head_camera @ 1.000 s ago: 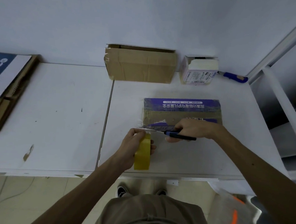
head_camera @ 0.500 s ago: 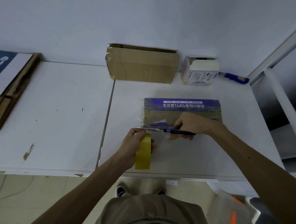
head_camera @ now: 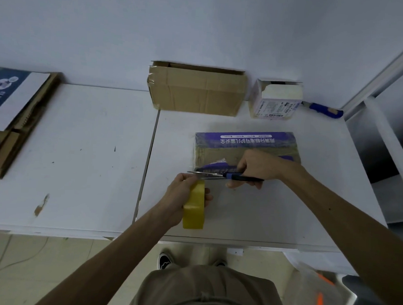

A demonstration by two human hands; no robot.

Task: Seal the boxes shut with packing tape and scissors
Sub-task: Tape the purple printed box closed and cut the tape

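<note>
— Yellow tape roll point(head_camera: 193, 206): who has it?
— The left hand point(head_camera: 181, 193). Its fingers point(head_camera: 207, 196) curl tight round the roll, thumb on top, holding it upright over the table point(head_camera: 238, 223) near the front edge.
— And the right hand point(head_camera: 258, 167)?
— Fingers wrapped round the blue handles of the scissors point(head_camera: 218, 175). The blades are nearly closed and lie level, tips just above the roll.
— Where's the box?
— The purple box point(head_camera: 243, 143) lies flat just behind both hands. A brown box point(head_camera: 197, 90) and a small white box point(head_camera: 276, 100) stand against the wall.
</note>
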